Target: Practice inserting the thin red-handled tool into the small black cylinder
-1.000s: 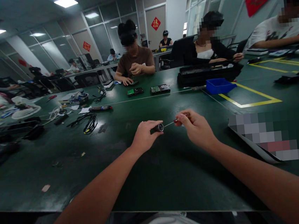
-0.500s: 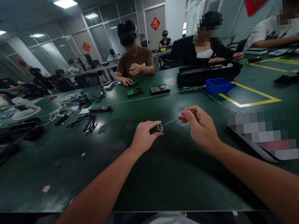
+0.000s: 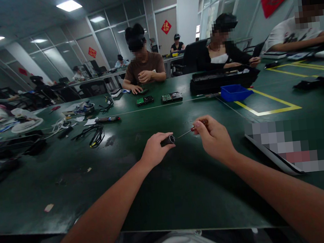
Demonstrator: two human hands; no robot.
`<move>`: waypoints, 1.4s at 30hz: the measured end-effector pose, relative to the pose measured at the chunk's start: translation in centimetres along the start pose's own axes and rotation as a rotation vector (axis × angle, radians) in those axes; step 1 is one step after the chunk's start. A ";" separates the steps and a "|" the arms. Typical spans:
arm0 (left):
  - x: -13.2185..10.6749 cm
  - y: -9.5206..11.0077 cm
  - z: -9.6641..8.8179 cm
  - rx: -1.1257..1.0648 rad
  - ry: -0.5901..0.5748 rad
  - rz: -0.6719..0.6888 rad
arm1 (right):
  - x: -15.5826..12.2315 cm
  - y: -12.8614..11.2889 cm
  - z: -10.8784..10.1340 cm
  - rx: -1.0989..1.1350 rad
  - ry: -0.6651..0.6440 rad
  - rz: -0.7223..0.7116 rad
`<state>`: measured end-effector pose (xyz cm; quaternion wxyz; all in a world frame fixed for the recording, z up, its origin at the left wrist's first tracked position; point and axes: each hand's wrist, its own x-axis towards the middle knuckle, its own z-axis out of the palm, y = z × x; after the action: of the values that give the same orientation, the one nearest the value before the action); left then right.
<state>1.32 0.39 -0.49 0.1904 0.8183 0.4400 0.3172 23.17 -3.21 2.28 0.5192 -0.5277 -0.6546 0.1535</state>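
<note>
My left hand (image 3: 155,149) is closed around a dark cylinder (image 3: 168,140) whose round open end, with a pale rim, faces right. Most of the cylinder's body is hidden by my fingers and palm. In my right hand (image 3: 213,136) is a screwdriver (image 3: 193,129) with a reddish handle, pinched between thumb and fingers. Its thin metal shaft points left, and the tip is at the cylinder's open end. Whether the tip touches anything inside is too small to make out. Both hands are held above the green table (image 3: 168,189).
A blue bin (image 3: 236,93) and a long black housing (image 3: 223,80) stand beyond my right hand. Two circuit boards (image 3: 171,97) lie ahead, before a person in a brown shirt (image 3: 145,67). Black cables (image 3: 95,137) are at left; a booklet (image 3: 287,149) lies at right.
The screwdriver's tip and the cylinder's end remain close together, with the shaft tilted slightly more. The whole view has shifted a little; both hands keep their holds.
</note>
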 end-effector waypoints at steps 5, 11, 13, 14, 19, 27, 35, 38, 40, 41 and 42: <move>0.0 0.2 -0.1 -0.045 0.027 -0.028 | 0.0 0.1 0.0 -0.018 0.018 0.003; 0.2 -0.5 0.4 -0.217 0.102 -0.105 | -0.1 -0.1 -0.1 -0.026 0.020 -0.005; 0.3 -0.8 0.6 -0.332 0.107 -0.131 | -0.1 -0.1 -0.1 -0.019 0.021 -0.003; 0.3 -0.9 0.7 -0.377 0.103 -0.137 | -0.1 -0.1 -0.1 -0.018 0.019 -0.003; 0.0 -0.3 0.4 -0.452 0.035 -0.148 | -0.1 0.0 -0.1 -0.027 0.018 -0.009; -0.7 2.6 -0.5 -0.047 -0.194 0.006 | 0.0 0.2 -0.1 -0.010 0.012 0.007; -0.9 2.3 0.0 0.257 -0.387 0.217 | -0.1 0.5 0.0 -0.007 0.007 0.006; -0.9 2.3 0.3 0.313 -0.412 0.191 | 0.0 0.6 0.1 0.011 0.007 0.007; -0.9 2.2 0.5 0.331 -0.414 0.174 | 0.0 0.5 0.1 0.012 0.007 0.006; -0.8 2.1 0.6 0.333 -0.411 0.170 | 0.0 0.5 0.1 0.010 0.007 0.005; -0.8 2.0 0.7 0.326 -0.405 0.167 | 0.0 0.4 0.1 0.008 0.005 0.005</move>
<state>2.67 -1.40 -0.05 0.1137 0.9183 0.3692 0.0866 23.30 -3.05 1.93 0.5226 -0.5275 -0.6514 0.1564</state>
